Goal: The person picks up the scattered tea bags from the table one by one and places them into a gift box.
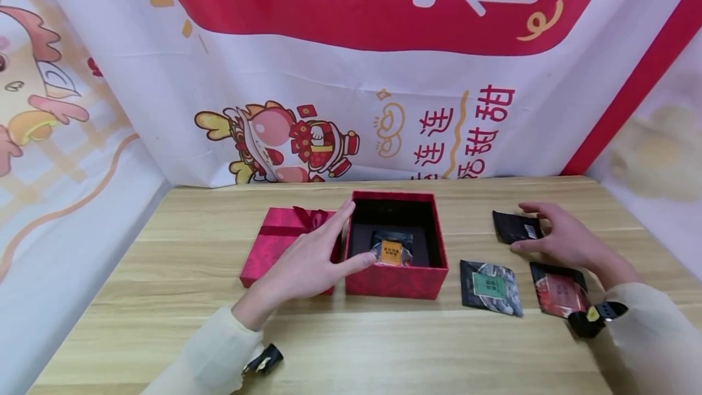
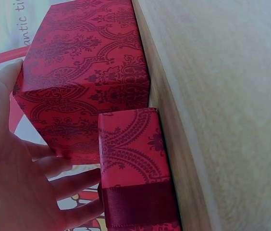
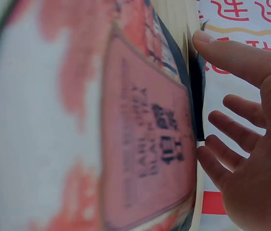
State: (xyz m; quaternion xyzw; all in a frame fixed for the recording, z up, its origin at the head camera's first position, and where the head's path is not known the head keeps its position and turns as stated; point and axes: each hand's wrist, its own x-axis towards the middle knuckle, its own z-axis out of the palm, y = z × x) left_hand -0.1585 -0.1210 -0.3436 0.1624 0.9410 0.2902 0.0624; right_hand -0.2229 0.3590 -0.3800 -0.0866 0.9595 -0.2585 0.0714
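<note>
A red patterned gift box (image 1: 395,283) stands uncovered, with a tea sachet (image 1: 392,251) with an orange label lying inside. My left hand (image 1: 312,261) rests at the box's left side, fingers extended, thumb over the front rim. In the left wrist view, its thumb touches a corner of the box (image 2: 82,62). My right hand (image 1: 570,239) is over a dark tea sachet (image 1: 512,228) lying label-down at the right, thumb and fingers spread about its edges. The right wrist view shows the thumb at one end of that sachet and the fingers loosely bent beside it.
The red lid (image 1: 276,242) with a ribbon bow lies left of the box, partly behind my left forearm. A green-labelled sachet (image 1: 490,287) lies right of the box; an Earl Grey black tea sachet (image 1: 559,291) lies under my right wrist. A printed cloth (image 1: 164,90) hangs behind the table.
</note>
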